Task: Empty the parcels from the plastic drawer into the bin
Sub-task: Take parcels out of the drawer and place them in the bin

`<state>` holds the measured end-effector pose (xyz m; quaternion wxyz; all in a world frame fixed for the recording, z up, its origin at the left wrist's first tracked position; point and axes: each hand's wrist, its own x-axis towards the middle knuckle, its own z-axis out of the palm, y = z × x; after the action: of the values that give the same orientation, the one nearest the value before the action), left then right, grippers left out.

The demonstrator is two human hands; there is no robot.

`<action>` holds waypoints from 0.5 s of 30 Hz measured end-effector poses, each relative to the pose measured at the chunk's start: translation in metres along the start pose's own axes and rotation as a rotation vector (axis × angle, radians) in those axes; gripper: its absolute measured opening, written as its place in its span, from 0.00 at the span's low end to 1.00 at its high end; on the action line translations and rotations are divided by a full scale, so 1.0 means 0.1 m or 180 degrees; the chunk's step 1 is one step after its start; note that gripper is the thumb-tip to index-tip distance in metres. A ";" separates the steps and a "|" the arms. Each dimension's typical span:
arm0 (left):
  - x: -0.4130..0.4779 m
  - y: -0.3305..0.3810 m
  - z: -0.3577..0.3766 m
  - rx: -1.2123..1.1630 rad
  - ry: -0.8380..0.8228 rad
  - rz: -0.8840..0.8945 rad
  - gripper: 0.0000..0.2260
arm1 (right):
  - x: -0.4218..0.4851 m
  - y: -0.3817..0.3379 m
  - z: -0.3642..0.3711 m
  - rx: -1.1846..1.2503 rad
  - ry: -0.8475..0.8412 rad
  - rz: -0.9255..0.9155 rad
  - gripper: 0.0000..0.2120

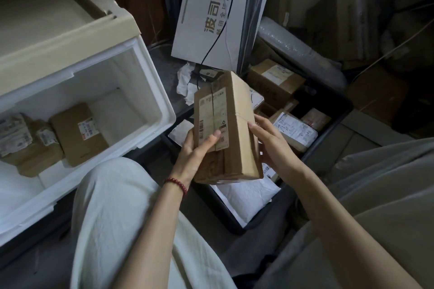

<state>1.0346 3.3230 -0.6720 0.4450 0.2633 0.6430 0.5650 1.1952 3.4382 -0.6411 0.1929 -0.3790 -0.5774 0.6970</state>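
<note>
Head view looks down on both bare hands holding one cardboard parcel [231,122] near the centre of the frame, above the near end of the black bin [328,138]. At the parcel's seven o'clock corner, the left hand [197,150] is closed on it, thumb lying across the printed label and fingers hidden behind the box; a red bead bracelet [177,184] circles that wrist. At the parcel's four o'clock side, the right hand [270,141] presses the brown face with its fingers spread flat, so the box is clamped between the two hands and tilted, label turned toward nine o'clock. Toward three o'clock of the held box, the bin already holds several parcels, among them a brown box with a white label [276,80] at its far end and a white-wrapped packet [297,130] nearer the hands; a white padded mailer [249,195] lies at the bin's six o'clock end. At nine o'clock stands the white plastic drawer [150,82], pulled open, with a brown labelled parcel [78,134] and a few smaller ones [25,143] left on its floor. At twelve o'clock a white printed carton [211,14] leans upright.
</note>
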 end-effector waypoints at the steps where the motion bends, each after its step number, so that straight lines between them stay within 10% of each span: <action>1: 0.01 0.00 0.02 0.0015 -0.0006 -0.0019 0.38 | -0.01 0.00 -0.03 -0.0021 0.0102 -0.0068 0.18; 15: 0.47 0.17 0.69 0.0941 -0.0127 0.0252 0.26 | -0.16 0.11 -0.56 -0.0298 0.1163 0.0049 0.22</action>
<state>1.0702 3.4006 -0.6663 0.3914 0.3623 0.6994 0.4759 1.2491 3.4608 -0.6494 0.2713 -0.5122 -0.5616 0.5904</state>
